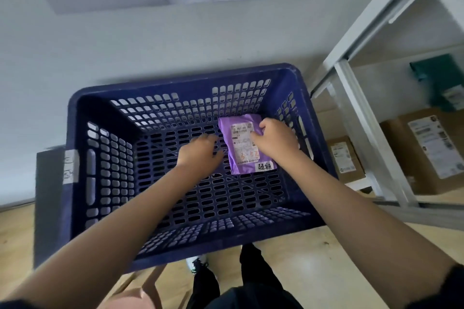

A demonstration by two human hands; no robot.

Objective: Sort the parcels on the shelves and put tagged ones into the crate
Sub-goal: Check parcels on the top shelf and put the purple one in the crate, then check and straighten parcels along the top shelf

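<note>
A dark blue perforated plastic crate stands in front of me. On its floor toward the far right lies a purple parcel with a white shipping label and a small white handwritten tag at its near corner. My right hand is on the parcel's right edge, fingers curled over it and thumb on the label. My left hand hovers just left of the parcel with fingers loosely curled, holding nothing; whether it touches the parcel is unclear.
A white metal shelf frame rises at the right. On its low shelf stand cardboard boxes with labels and a green parcel. A white wall is behind the crate. A dark box sits left of the crate on the wooden floor.
</note>
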